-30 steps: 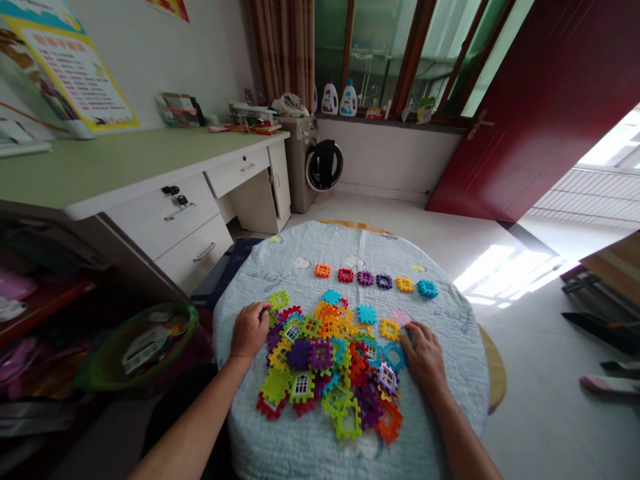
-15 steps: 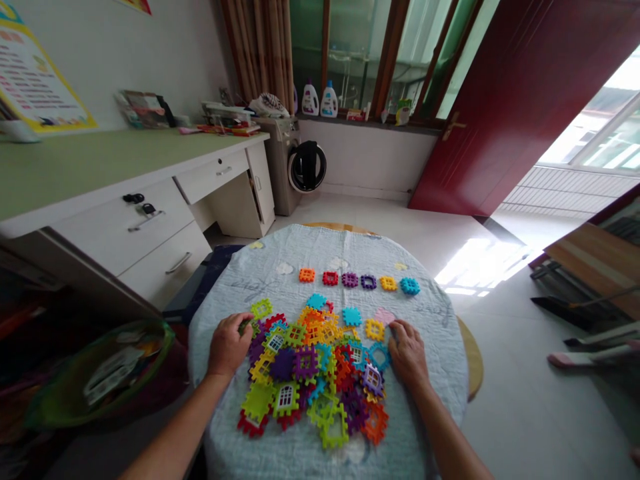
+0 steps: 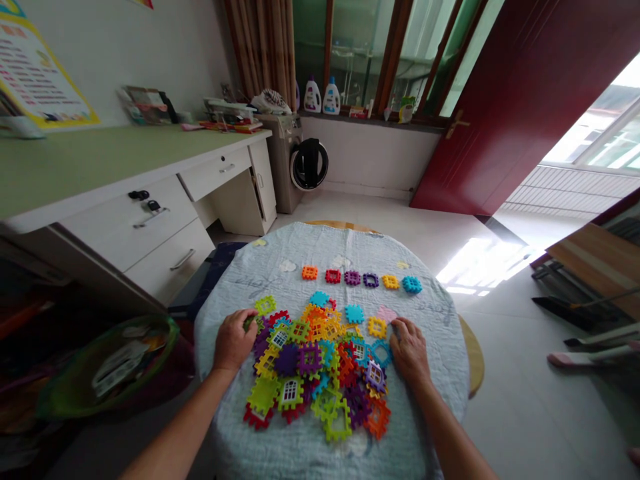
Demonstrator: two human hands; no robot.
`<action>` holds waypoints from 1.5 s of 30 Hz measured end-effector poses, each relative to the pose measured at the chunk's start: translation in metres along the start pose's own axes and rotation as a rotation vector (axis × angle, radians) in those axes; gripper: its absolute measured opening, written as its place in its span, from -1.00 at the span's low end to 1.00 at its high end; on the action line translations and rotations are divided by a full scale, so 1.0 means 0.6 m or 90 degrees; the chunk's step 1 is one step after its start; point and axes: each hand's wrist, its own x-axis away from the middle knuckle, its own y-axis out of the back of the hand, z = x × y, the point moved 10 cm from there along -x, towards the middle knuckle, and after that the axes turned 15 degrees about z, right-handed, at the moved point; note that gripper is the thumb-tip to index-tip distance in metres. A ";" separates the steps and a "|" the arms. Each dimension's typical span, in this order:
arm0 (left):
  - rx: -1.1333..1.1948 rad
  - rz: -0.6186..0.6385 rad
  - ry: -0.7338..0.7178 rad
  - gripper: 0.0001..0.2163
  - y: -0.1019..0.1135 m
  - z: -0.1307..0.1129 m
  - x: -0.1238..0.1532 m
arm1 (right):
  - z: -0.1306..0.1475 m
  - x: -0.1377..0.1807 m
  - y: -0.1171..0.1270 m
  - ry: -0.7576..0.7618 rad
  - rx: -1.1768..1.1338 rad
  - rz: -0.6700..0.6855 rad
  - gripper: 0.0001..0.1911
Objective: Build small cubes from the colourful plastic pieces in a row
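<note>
A heap of coloured interlocking plastic tiles [image 3: 315, 363] lies on a round table covered with a pale blue quilted cloth [image 3: 440, 320]. My left hand [image 3: 234, 339] rests at the heap's left edge, fingers curled down onto a green tile. My right hand [image 3: 409, 350] sits at the heap's right edge, fingers bent and pressed against the tiles near a pink piece [image 3: 386, 313]. Beyond the heap, a straight row of several small tiles [image 3: 361, 279] runs from orange on the left to blue on the right.
A long desk with drawers [image 3: 150, 220] stands at the left, a green basket [image 3: 107, 370] beside the table. A washing machine [image 3: 300, 160] is by the far wall under a window sill with detergent bottles. A dark red door [image 3: 500, 107] stands open at the right.
The view has shifted a little; both hands stay at the sides of the heap with hardly any movement. The tiles lie as before.
</note>
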 end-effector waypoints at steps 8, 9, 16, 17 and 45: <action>-0.024 0.006 -0.002 -0.79 -0.001 -0.004 -0.001 | -0.008 -0.006 0.027 -0.025 -0.213 -0.063 -0.71; -0.030 0.008 -0.004 -0.79 -0.002 -0.004 -0.001 | 0.007 -0.007 0.037 -0.027 -0.243 -0.088 -0.72; -0.041 0.011 -0.004 -0.80 -0.002 -0.007 -0.002 | 0.257 -0.032 -0.003 0.089 -0.185 0.110 -0.83; -0.041 0.012 -0.003 -0.80 -0.002 -0.008 -0.002 | 0.277 -0.034 -0.014 0.077 -0.165 0.126 -0.79; -0.048 0.007 -0.015 -0.81 -0.004 -0.007 -0.003 | 0.228 -0.020 -0.016 0.116 -0.123 0.212 -0.58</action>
